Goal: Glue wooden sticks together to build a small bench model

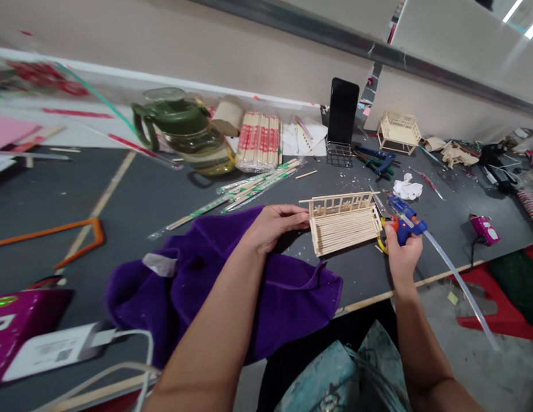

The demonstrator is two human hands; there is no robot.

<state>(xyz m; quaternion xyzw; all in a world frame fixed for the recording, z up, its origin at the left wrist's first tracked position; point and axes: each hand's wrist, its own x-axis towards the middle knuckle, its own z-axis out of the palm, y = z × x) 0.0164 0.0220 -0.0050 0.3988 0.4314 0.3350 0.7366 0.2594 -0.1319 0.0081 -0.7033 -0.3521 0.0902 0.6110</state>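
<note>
A small bench-like frame of thin wooden sticks [346, 229] rests on the grey table, its slatted base facing up and a railing along the far side. My left hand [280, 226] pinches its left end between thumb and fingers. On the right, my right hand [402, 249] is wrapped round a blue glue gun [406, 220], whose long clear glue stick [461, 286] trails toward the lower right. The gun's nozzle end points up and left, beside the frame's right end. Yellow-handled scissors [381, 240] lie partly hidden between the frame and the gun.
A purple cloth [232, 286] lies under my left forearm. Behind are a glass teapot [189, 134], packed chopsticks [258, 140], a phone [342, 111] on a wire stand, pliers [378, 163], crumpled tissue [407, 187] and a finished-looking stick bench [399, 131]. A pink power box [485, 229] sits right.
</note>
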